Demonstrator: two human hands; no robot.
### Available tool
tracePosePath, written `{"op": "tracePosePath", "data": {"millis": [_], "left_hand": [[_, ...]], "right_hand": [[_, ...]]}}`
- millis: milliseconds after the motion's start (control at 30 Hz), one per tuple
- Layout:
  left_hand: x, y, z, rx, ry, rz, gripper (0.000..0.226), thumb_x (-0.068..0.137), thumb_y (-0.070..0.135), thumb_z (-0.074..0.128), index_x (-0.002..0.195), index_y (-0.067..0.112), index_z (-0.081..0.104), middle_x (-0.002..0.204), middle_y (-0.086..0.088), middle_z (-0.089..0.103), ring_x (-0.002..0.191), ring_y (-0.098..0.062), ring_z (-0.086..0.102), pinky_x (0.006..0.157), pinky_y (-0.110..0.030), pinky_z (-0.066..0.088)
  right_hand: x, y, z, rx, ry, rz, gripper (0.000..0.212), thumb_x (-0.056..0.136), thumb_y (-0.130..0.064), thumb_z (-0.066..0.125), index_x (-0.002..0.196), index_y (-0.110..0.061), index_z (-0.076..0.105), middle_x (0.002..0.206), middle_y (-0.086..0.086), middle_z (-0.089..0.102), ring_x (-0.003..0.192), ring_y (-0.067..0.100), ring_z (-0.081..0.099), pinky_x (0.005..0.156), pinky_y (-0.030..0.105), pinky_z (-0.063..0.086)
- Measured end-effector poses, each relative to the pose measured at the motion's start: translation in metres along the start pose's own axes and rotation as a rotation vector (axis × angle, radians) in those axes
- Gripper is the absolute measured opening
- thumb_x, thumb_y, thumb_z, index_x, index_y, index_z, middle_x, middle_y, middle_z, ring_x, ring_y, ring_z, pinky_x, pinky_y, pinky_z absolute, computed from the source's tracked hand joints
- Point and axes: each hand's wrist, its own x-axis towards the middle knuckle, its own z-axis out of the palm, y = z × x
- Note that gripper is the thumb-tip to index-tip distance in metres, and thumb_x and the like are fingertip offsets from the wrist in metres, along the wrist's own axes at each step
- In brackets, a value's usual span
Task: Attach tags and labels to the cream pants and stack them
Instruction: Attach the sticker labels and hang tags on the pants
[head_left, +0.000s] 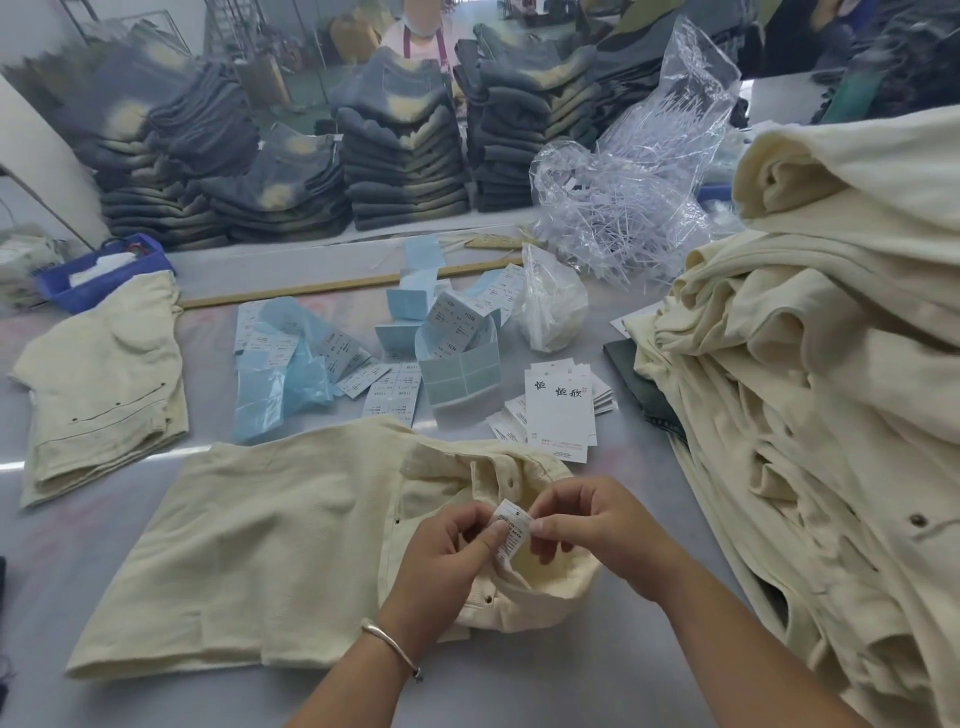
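White printed care label (511, 535) pinched between left hand (447, 561) thumb and right hand (587, 525) fingertips, above open waistband of folded cream corduroy pants (270, 540). Best kept flat and taut, print facing up, before fixing; paper hang tags (558, 410) just beyond fingers.

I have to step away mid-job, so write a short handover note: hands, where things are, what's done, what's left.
Left hand and right hand: fingers pinch the small white label at the waistband of the cream pants lying flat in front.
Hang tags lie just beyond; sticker sheets at mid-table.
Done: one folded pair lies far left.
Left: finish this pair, stack it, then work through the untagged pile on the right.
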Motion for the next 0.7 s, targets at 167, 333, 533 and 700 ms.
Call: {"op": "tracePosePath", "data": {"millis": [167,333,533,700], "left_hand": [[-0.001,0.001,0.003,0.008,0.017,0.043,0.025,0.08,0.019,0.061,0.086,-0.003,0.071,0.084,-0.031,0.062,0.078,-0.027,0.055,0.074,-0.04,0.043],[-0.001,0.001,0.006,0.019,0.009,0.086,0.017,0.081,0.018,0.063,0.081,0.004,0.073,0.081,-0.021,0.066,0.078,-0.023,0.058,0.074,-0.034,0.045],[-0.01,-0.008,0.011,0.278,-0.054,0.232,0.029,0.081,0.007,0.07,0.102,0.027,0.072,0.106,0.007,0.063,0.105,-0.01,0.059,0.084,-0.017,0.044],[-0.019,-0.016,-0.002,0.283,0.052,0.198,0.029,0.08,0.01,0.067,0.103,0.027,0.072,0.109,0.012,0.062,0.101,-0.01,0.062,0.072,-0.018,0.047]], "right_hand": [[-0.001,0.002,0.0,0.052,0.008,-0.035,0.007,0.071,-0.01,0.068,0.073,-0.006,0.072,0.063,0.014,0.065,0.06,0.024,0.059,0.064,0.03,0.048],[-0.004,0.002,-0.004,0.083,0.001,-0.06,0.007,0.07,-0.005,0.066,0.072,-0.003,0.072,0.063,0.017,0.064,0.059,0.024,0.058,0.062,0.029,0.049],[0.003,0.011,-0.011,-0.364,0.423,-0.028,0.015,0.072,0.003,0.061,0.067,-0.011,0.064,0.06,0.006,0.06,0.052,0.011,0.049,0.054,0.027,0.041],[0.021,0.008,0.0,-0.376,0.616,-0.144,0.026,0.073,0.006,0.061,0.065,-0.018,0.058,0.059,-0.003,0.057,0.053,0.009,0.049,0.051,0.02,0.039]]}}
